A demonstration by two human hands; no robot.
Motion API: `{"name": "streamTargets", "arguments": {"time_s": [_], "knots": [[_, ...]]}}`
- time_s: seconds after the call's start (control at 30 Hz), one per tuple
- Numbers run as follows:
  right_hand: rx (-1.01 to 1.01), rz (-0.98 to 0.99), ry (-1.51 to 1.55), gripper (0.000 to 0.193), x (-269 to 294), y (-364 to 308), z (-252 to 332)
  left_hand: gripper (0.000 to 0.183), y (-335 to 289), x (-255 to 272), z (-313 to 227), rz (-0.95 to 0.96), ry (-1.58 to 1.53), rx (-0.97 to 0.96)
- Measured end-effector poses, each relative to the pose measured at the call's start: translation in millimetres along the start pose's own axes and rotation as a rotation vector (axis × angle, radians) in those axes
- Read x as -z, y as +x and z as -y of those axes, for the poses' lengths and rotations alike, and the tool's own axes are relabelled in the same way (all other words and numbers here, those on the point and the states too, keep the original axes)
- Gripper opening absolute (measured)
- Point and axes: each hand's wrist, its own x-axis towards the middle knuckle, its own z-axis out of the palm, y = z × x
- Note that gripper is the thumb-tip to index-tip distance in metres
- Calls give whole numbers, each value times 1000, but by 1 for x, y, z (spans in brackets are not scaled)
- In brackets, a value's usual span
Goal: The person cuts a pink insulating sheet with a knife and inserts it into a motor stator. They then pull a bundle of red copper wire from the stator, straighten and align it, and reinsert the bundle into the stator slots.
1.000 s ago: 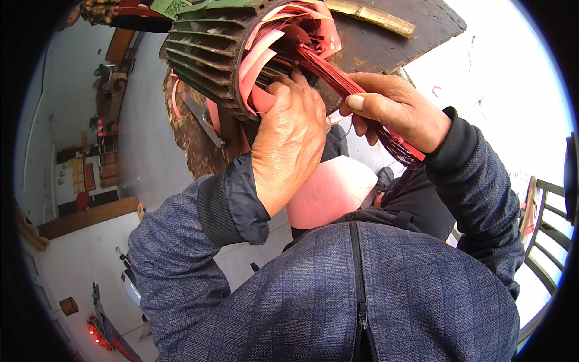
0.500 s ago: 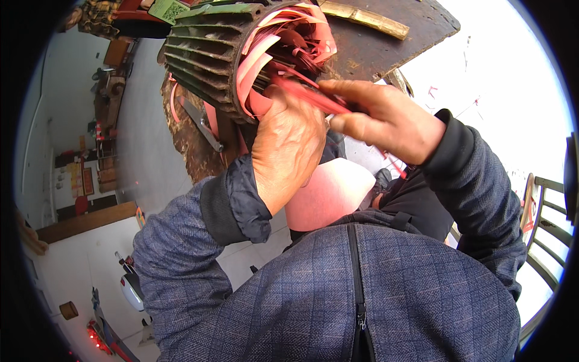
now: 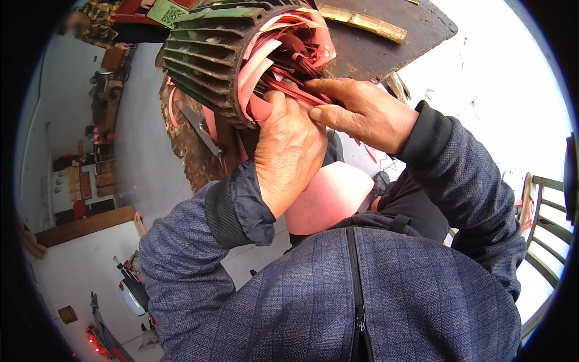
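A ribbed green-brown motor stator [image 3: 205,57] lies on its side on a worn wooden table, its open end facing me. Pink insulating paper [image 3: 256,66] lines the opening, with dark red wires [image 3: 298,45] bunched inside. At the lower rim, my left hand [image 3: 289,142] is closed, thumb by the paper. My right hand [image 3: 371,111] pinches a bundle of red wires [image 3: 319,96] between thumb and fingers, close beside my left fingertips. Whatever my left fingers grip is partly hidden behind the hand. Across my lap lies a pink sheet [image 3: 329,196].
A flat metal tool [image 3: 202,130] and pink paper strips rest on the table left of the stator. Beyond it, a split bamboo strip [image 3: 362,23] lies on the dark tabletop [image 3: 416,42]. A wooden chair [image 3: 550,226] stands at right. Another person's plaid sleeve [image 3: 96,24] shows at upper left.
My right hand has moved slightly left, bringing the red wires in against the stator opening. My left hand stays at the rim. The other person's hand has come into view.
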Motion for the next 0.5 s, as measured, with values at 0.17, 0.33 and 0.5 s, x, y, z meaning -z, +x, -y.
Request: {"name": "streamTargets", "arguments": {"time_s": [0.17,0.33,0.5], "knots": [[46,-97,-79,53,-10,8,5,23,0,4,-2,47,77,-8],[41,-161,-242,43,-20,25,12,21,-3,5,-3,-29,115,35],[44,-202,-326,43,-23,30,9,22,-8,8,-5,50,201,-12]]}}
